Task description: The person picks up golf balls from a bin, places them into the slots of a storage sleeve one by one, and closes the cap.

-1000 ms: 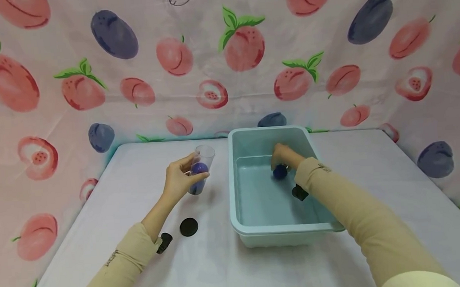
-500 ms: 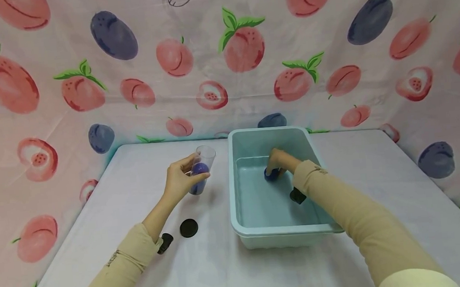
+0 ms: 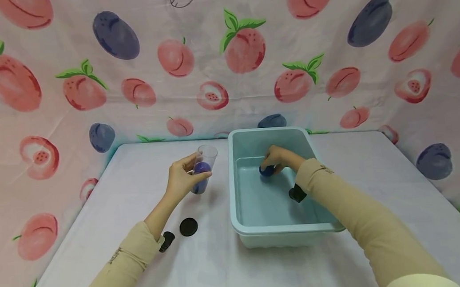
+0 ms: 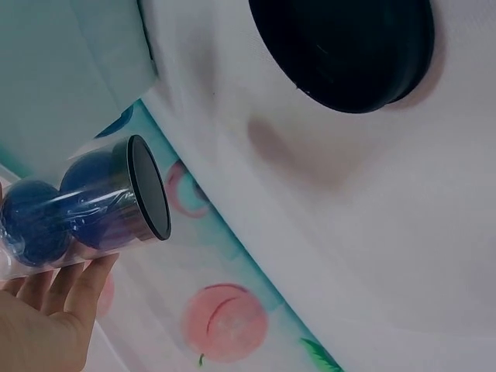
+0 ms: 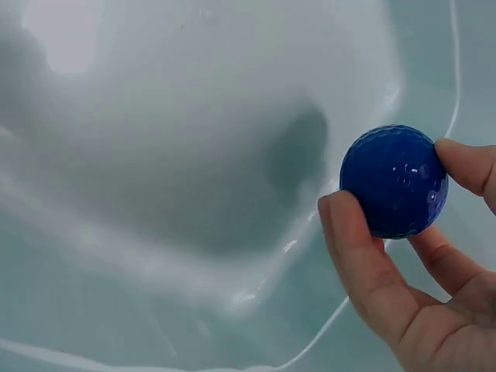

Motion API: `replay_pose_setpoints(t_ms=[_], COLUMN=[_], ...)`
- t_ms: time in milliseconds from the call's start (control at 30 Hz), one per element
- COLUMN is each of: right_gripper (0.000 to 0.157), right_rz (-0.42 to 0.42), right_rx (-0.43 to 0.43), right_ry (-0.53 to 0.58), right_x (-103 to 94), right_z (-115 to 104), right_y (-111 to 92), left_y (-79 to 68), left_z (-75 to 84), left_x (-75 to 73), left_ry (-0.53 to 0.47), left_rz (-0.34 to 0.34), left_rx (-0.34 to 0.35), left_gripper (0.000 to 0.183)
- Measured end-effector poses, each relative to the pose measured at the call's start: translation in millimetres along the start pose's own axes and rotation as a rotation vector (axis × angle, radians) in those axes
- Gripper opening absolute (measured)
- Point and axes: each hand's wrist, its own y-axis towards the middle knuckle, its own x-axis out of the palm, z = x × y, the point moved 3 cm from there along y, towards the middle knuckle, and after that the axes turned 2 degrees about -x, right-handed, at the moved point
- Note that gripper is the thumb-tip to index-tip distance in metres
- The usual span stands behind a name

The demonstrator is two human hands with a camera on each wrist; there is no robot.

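My left hand grips a clear plastic tube, tilted a little and raised off the white table. Two blue golf balls sit inside it, stacked one on the other at its black-capped bottom. Its top is uncovered. In the right wrist view, my right hand pinches a single blue golf ball between thumb and fingers. That hand is inside the pale blue-green basin, over its floor. A round black lid lies on the table below the left hand.
The basin stands right of the tube, its left wall between my two hands. A black wrist camera shows at the left cuff, another black camera at the right. A fruit-print cloth hangs behind the table.
My right hand has moved left within the basin, carrying the blue golf ball with it, toward the tube's side. The left hand and the tube have stayed almost still.
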Motion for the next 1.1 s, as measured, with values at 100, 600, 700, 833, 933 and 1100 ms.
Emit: replay_pose_setpoints(t_ms=[100, 600, 700, 833, 933, 1100], right_gripper=[0.045, 0.046, 0.046, 0.047, 0.048, 0.05], right_rz=[-0.02, -0.031, -0.05, -0.098, -0.126, -0.145], right_rx=[-0.046, -0.155, -0.175, -0.221, -0.248, -0.269], right_ry=[0.05, 0.319, 0.383, 0.497, 0.554, 0.645], right_x=[-1.0, -13.2, -14.1, -13.2, -10.7, -8.5], right_z=[-4, -31, -34, -37, -40, -49], right_y=[0, -16, -22, -26, -28, -36], left_y=[2.1, 10.6, 10.4, 9.5, 8.8, 9.0], left_z=[1.6, 11.6, 14.4, 14.7, 12.7, 11.0], left_x=[-0.7, 3.3, 5.4, 5.6, 5.3, 7.8], left_ry=[0.007, -0.006, -0.01, -0.026, -0.037, -0.053], left_rz=[0.001, -0.003, -0.004, -0.003, -0.002, -0.002], left_rx=[0.0, 0.01, 0.014, 0.011, -0.009, -0.032], left_gripper=[0.061, 0.059, 0.06, 0.06, 0.059, 0.059])
